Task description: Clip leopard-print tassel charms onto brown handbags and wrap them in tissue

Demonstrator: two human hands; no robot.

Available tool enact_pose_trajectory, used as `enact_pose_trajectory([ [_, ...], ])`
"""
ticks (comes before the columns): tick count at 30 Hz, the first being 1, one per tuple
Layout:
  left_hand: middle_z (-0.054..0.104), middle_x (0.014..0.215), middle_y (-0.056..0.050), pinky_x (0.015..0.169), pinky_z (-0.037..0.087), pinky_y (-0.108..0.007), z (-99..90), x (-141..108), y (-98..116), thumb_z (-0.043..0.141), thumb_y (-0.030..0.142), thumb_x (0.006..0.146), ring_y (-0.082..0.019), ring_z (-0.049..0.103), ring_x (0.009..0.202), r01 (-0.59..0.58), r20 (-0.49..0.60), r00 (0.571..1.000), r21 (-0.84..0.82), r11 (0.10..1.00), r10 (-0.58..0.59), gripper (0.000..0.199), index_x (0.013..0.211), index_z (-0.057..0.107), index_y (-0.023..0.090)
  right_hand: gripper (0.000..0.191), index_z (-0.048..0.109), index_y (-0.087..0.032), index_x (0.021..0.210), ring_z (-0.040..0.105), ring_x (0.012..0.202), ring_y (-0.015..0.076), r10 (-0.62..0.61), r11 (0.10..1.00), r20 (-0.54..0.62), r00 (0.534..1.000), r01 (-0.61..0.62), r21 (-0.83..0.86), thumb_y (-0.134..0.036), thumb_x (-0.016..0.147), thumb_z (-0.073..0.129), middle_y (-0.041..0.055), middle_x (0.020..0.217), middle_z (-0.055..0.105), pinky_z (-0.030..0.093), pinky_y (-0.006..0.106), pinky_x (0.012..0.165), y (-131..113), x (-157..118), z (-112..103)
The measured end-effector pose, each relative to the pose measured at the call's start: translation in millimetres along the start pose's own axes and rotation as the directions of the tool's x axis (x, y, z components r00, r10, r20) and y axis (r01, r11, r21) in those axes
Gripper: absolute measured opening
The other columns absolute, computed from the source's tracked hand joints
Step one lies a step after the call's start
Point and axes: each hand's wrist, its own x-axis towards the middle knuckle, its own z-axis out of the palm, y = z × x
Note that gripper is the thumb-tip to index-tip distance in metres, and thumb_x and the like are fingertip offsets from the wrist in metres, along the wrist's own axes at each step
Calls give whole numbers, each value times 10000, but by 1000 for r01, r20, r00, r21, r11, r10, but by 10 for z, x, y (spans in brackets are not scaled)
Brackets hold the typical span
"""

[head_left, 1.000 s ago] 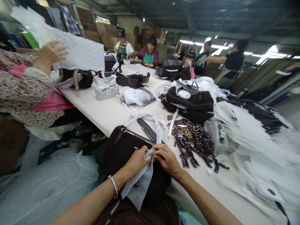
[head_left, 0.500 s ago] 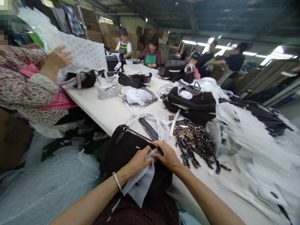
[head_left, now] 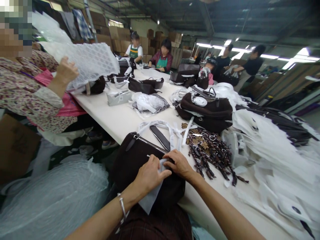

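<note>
Probably the soft, light paper [head_left: 151, 199] needs holding at its far end; right hand [head_left: 177, 162] pinches there, left hand's [head_left: 151, 175] grip unclear.

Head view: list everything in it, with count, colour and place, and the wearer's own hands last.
table: one, white, centre
handbag: one, dark brown, near table edge
thin sheet: one, pale, at the handbag's front
dark strip: one, blackish, behind the handbag's top edge
other bags: several, mostly dark, across the table
tassel charms: uncountable pile, brown and tan, right of the handbag
plastic-wrapped bundle: one, whitish, mid-table
box-like item: one, grey, left of the bundle
white sheets: uncountable, white, table's right
bubble wrap: sheet and heap, translucent, left
cardboard boxes: many, brown, background and lower left
co-workers: at least six, varied clothing, left and far side
bracelet: one, silver, left wrist
left hand: one, bare, at the thin sheet
right hand: one, bare, at its upper end
</note>
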Motion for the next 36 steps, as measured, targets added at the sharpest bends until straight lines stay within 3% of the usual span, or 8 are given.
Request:
enact_pose_trajectory([
  [4, 529, 1022, -55, 649, 386, -284, 53, 4, 41, 676, 395, 771, -218, 579, 858, -34, 9, 999, 179, 983, 33, 254, 880, 549, 203, 195, 674, -223, 1016, 568, 944, 210, 17, 1000, -14, 1000, -17, 9, -202, 824, 705, 29, 958, 691, 449, 363, 856, 6, -3, 4],
  [7, 556, 944, -28, 699, 390, -276, 84, 18, -75, 583, 250, 833, -175, 569, 819, -75, -15, 997, 69, 995, 76, 67, 804, 550, 199, 239, 675, -237, 1054, 572, 975, 209, 8, 997, -12, 1000, -7, 80, -208, 820, 717, 25, 1002, 699, 448, 367, 887, 22, -12, -27],
  [11, 571, 803, -6, 748, 403, -269, 71, 42, -243, 585, 234, 818, -161, 558, 789, -96, -41, 995, -150, 984, 91, 165, 674, 518, 189, 347, 694, -272, 1092, 582, 992, 212, -29, 977, 37, 999, 21, 213, -323, 762, 788, 24, 1009, 696, 457, 367, 908, 66, -21, -114],
  [20, 579, 770, 2, 728, 398, -266, 63, 31, -199, 568, 202, 789, -157, 543, 747, -121, -101, 990, -187, 975, 103, 117, 700, 492, 202, 312, 731, -259, 957, 600, 937, 207, 33, 944, 58, 998, -50, 327, -370, 686, 836, 17, 934, 670, 477, 352, 865, 106, -24, -142],
  [25, 634, 813, 7, 665, 390, -238, 34, 114, -237, 621, 177, 700, -157, 580, 747, 43, 30, 999, -342, 939, -35, 305, 998, 556, 181, 272, 727, -248, 894, 603, 914, 204, 59, 952, 38, 998, -68, 300, -320, 663, 852, 14, 908, 664, 486, 348, 844, 124, -32, -89],
  [29, 639, 731, -1, 603, 339, -248, -12, 161, -249, 585, 250, 726, -168, 575, 694, 43, 169, 986, -252, 967, 0, 126, 787, 652, 163, 237, 728, -245, 881, 612, 907, 201, 69, 951, 18, 997, -72, 301, -278, 676, 842, 13, 893, 676, 490, 348, 847, 69, -15, -104],
  [33, 621, 680, 9, 574, 317, -243, -26, 162, -251, 574, 282, 716, -163, 558, 657, 81, 158, 987, -251, 965, -42, 149, 731, 654, 157, 226, 723, -251, 999, 627, 970, 202, 112, 935, -57, 992, -85, 345, -280, 776, 744, 34, 1017, 700, 493, 363, 903, -20, -73, -319],
  [36, 613, 663, 16, 568, 324, -239, -32, 146, -253, 576, 306, 715, -161, 542, 639, 107, 169, 984, -270, 957, -62, 157, 714, 643, 165, 247, 715, -222, 1017, 649, 937, 213, 338, 895, -215, 916, -242, 374, -361, 818, 671, 65, 1057, 707, 518, 364, 859, 87, -335, -677],
])
